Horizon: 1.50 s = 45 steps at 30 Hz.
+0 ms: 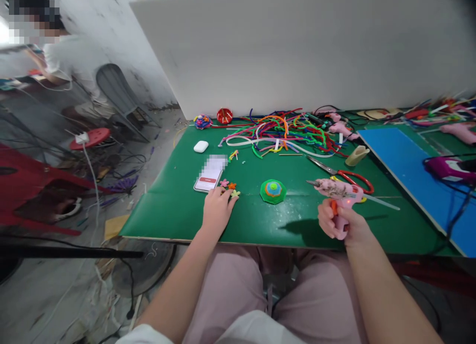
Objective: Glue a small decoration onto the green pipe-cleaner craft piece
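Note:
My right hand (336, 220) is wrapped round a pink glue gun (340, 190), its fingers at the orange trigger. The nozzle points left above the table, and a glue stick (383, 202) sticks out at the back. My left hand (217, 207) rests by several small flowers, with thumb and fingertips closed about a yellow flower (235, 193). Just past those fingers lie an orange flower (232, 186) and a pink flower (223, 183). Between my hands sits a round piece (273, 191) with green, orange and blue rings, apart from both.
A phone (210, 174) and a white earbud case (201, 146) lie at the left of the green table (167, 205). Red-handled scissors (345, 176) lie beyond the glue gun. Tangled pipe cleaners (282, 131) fill the back; a blue board (412, 175) is at right. Another person (74, 61) sits far left.

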Each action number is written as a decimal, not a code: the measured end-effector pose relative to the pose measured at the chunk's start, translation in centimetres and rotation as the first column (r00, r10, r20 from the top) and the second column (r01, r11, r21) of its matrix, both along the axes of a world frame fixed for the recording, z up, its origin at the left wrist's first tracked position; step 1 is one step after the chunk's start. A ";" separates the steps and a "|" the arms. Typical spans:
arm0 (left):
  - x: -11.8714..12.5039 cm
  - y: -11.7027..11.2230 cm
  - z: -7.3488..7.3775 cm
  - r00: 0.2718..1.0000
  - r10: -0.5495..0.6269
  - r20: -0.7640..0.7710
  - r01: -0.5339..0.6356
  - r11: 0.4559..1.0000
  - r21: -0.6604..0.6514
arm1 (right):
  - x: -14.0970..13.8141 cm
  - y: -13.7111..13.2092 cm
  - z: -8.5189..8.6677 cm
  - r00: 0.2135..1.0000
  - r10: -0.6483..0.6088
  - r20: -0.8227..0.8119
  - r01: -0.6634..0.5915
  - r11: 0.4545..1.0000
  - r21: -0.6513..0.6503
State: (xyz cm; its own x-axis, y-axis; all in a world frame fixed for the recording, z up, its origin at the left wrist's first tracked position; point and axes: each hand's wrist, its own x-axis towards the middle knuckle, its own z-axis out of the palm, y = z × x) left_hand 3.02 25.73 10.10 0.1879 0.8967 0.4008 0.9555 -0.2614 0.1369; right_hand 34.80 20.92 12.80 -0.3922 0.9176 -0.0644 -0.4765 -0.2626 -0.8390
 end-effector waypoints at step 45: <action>4.9 -2.7 1.5 -0.486 0.350 0.801 0.157 0.936 -0.314 | -0.4 0.4 0.0 0.954 -0.223 0.201 0.251 0.959 -0.128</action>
